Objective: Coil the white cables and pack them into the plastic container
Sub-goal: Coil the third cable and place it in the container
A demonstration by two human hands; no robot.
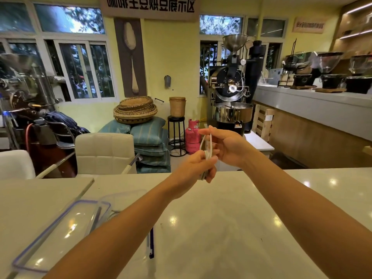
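Both bare arms reach forward over the pale, glossy stone table (pixel 221 228), and the two hands meet above its far edge. The left hand (pixel 193 165) is closed around a thin white cable (pixel 207 146); its fingers are curled tight and they pinch the lower part of the cable bundle, where some turns lie side by side near the thumb. A grey end, perhaps the plug, shows below this fist, but it is too blurred to be sure. From the left hand the cable rises in a narrow loop to the right hand (pixel 227 147). The right hand is half open: thumb and first finger hold the top of the loop, the other fingers are loosely bent and hold nothing.

On the near left part of the table lies a clear plastic lid with a blue seal rim (pixel 60 232), flat on the surface. Just beside it, partly hidden behind the left forearm, stands the clear plastic container (pixel 128 195); I cannot tell what is inside. The cable is in the air, well apart from the container.
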